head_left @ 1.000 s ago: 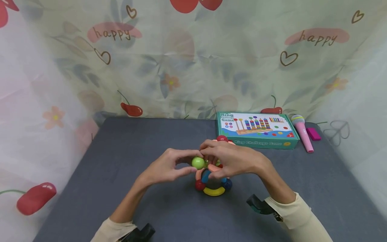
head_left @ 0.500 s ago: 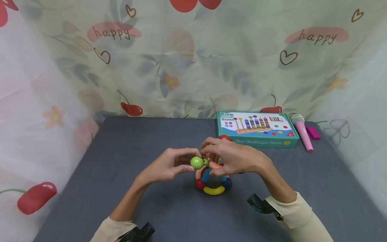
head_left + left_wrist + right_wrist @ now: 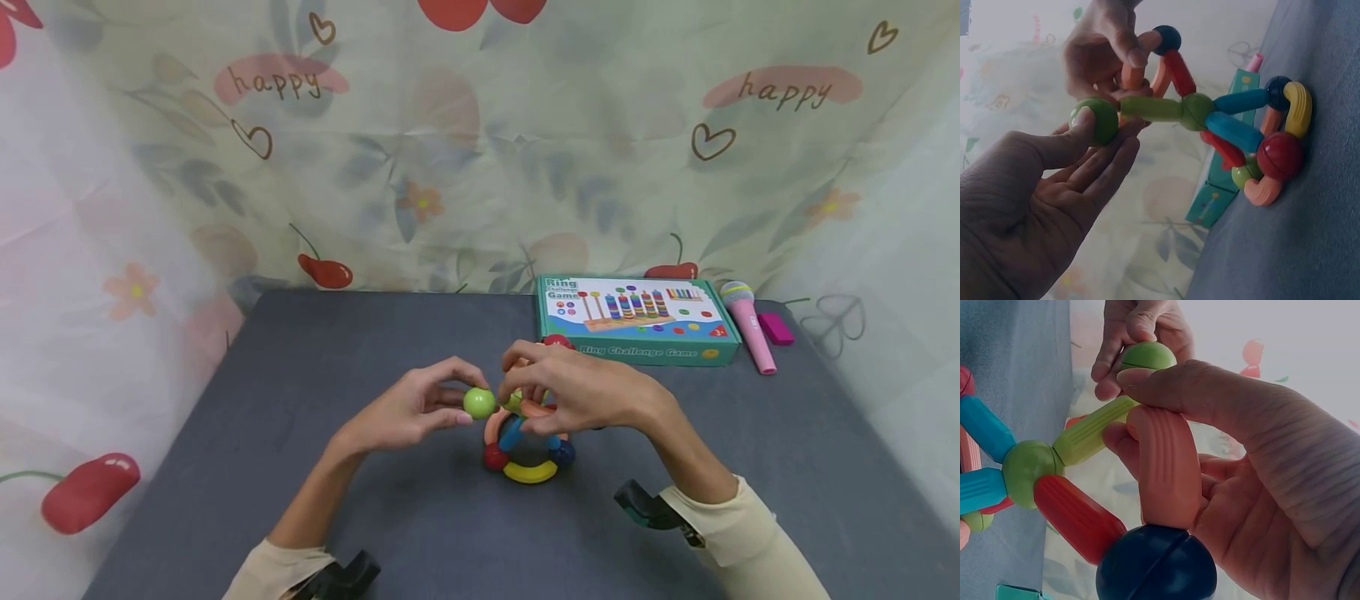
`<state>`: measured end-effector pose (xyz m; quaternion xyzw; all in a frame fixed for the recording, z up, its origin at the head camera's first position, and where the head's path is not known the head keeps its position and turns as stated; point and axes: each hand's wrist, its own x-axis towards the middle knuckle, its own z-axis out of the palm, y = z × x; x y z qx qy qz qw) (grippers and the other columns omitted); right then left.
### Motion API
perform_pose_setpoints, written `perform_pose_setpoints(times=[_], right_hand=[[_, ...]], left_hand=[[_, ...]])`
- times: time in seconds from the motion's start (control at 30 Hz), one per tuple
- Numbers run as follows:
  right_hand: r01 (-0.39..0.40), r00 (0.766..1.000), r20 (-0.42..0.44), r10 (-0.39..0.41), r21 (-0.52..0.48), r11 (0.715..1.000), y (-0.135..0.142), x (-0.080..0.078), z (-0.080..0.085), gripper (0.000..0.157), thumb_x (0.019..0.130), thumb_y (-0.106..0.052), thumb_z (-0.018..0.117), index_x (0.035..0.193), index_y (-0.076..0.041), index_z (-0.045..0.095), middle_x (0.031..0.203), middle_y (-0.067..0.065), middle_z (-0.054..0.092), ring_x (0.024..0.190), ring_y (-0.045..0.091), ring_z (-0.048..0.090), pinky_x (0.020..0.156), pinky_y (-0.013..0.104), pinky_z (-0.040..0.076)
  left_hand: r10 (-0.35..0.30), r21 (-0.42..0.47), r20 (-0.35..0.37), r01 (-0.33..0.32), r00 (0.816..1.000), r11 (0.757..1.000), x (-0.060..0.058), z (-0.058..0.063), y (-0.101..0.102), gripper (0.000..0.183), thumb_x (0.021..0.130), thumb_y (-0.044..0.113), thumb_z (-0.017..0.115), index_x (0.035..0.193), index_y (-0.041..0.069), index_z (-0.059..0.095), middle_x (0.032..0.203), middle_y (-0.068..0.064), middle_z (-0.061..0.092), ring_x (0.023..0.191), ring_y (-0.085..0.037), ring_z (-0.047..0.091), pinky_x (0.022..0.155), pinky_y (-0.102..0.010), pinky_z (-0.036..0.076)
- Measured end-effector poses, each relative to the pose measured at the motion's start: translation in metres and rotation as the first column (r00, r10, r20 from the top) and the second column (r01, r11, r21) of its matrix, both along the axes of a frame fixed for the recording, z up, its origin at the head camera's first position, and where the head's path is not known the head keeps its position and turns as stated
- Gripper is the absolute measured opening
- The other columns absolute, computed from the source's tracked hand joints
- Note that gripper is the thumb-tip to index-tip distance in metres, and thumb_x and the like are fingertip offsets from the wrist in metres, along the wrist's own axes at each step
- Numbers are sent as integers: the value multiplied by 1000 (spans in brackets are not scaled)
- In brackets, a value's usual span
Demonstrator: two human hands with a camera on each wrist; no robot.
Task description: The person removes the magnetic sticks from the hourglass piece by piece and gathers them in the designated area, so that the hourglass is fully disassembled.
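Note:
My left hand [image 3: 423,408] pinches a green ball [image 3: 479,403] between thumb and fingers. In the head view a small gap separates it from a standing structure of coloured rods and balls. My right hand [image 3: 585,387] pinches a curved salmon rod [image 3: 1169,469] of that structure, which joins a dark blue ball [image 3: 1154,565]. A light green rod [image 3: 1150,109] sticks out from a green centre ball [image 3: 1197,112] toward the left hand's ball. Blue rods [image 3: 1235,131] run down to a base with a red ball [image 3: 1280,156] and a yellow curved rod [image 3: 531,472]. The right hand hides the structure's upper part.
Behind the structure, at the back right of the dark grey table [image 3: 360,333], lies a green Ring Challenge Game box [image 3: 637,321]. Beside it are a pink microphone [image 3: 750,327] and a magenta block [image 3: 776,329]. A printed curtain [image 3: 480,167] hangs behind the table.
My left hand has drawn the green ball a little to the left, opening a gap from the structure. The right hand stays nearly in place on the salmon rod.

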<state>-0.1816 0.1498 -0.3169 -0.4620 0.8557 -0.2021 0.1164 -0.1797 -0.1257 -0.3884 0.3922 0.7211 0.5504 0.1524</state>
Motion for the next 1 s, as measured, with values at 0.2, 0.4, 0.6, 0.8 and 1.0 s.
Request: perform_pose_setpoints(times=[0.2,0.4,0.6,0.8,1.0], right_hand=[[-4,1000,-5,4,5,1000,-2,0,1,23,90,-21,82,112,-21,73,130,5,60,101,13,60,85,30,57],[-4,1000,-1,4,7,1000,-3,-1,1,23,90,-21,81,112,-21,73,129,5,60,100,12,61,84,27,56],[-4,1000,20,4,9,1000,-2,-2,1,21,91,-20,80,110,-21,72,131,6,59,96,8,63,84,24,57],[3,1000,21,-3,10,1000,-1,-1,1,20,91,-19,80,109,-21,72,131,5,60,99,9,64,83,25,56],[-2,999,45,2,-3,1000,-2,0,1,19,91,-17,79,109,-22,72,130,4,60,98,9,63,82,24,56]], left_hand=[[121,-56,-88,-126,989,990,1,1,-13,36,95,11,76,127,11,61,121,-8,66,112,-17,72,99,-37,59],[278,-152,-208,-311,938,938,-1,0,-31,37,91,16,83,122,17,64,116,0,69,105,-12,70,97,-38,59],[491,-217,-238,-539,838,814,-18,-16,-57,36,91,15,82,119,12,60,117,-6,73,99,-21,69,88,-31,56],[660,-233,-252,-706,708,668,-50,-35,-104,40,98,19,74,131,3,57,122,-19,73,103,-27,69,81,-12,49],[783,-199,-348,-857,516,476,-82,-55,-160,38,96,16,74,127,-2,63,122,-27,72,106,-41,73,88,-36,57]])
